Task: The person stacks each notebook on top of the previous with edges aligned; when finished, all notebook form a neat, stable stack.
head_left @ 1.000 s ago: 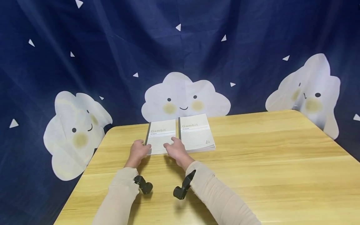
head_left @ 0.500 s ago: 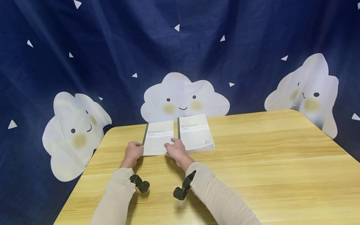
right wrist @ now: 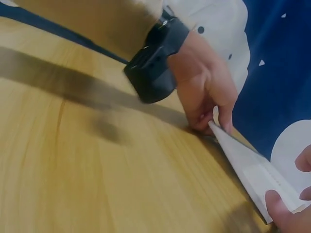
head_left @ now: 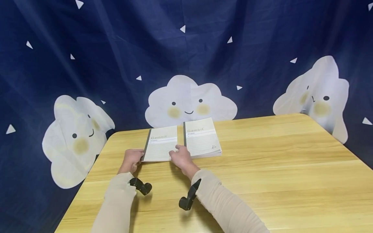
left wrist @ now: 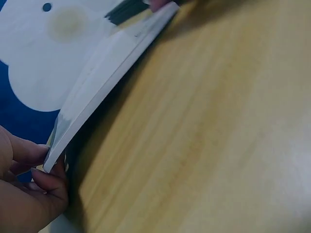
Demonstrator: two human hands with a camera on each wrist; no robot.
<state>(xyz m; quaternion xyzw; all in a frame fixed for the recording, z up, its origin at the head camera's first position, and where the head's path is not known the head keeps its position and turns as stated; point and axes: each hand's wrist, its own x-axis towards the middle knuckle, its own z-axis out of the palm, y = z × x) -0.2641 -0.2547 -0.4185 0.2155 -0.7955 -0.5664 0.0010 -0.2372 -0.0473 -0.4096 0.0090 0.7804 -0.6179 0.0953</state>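
Two pale notebooks with "Gambit" on their covers and dark spines at the left lie side by side near the table's far edge. My left hand (head_left: 132,158) pinches the near left corner of the left notebook (head_left: 161,142) between thumb and fingers. In the left wrist view, a dark shadow runs under the near edge of that notebook (left wrist: 104,80). My right hand (head_left: 182,158) grips its near right corner, the thumb (right wrist: 276,206) at the near edge in the right wrist view. The right notebook (head_left: 202,137) sits just beyond my right hand, with more page layers showing underneath it.
The wooden table (head_left: 262,168) stretches wide to the right and toward me. Behind it hangs a dark blue curtain (head_left: 125,42) with white clouds. Black wrist mounts (head_left: 141,186) stick out inward from both beige sleeves.
The left notebook has slid left, widening the gap to the right notebook. My left hand has moved left, from its cover to its left corner. My right hand has barely moved.
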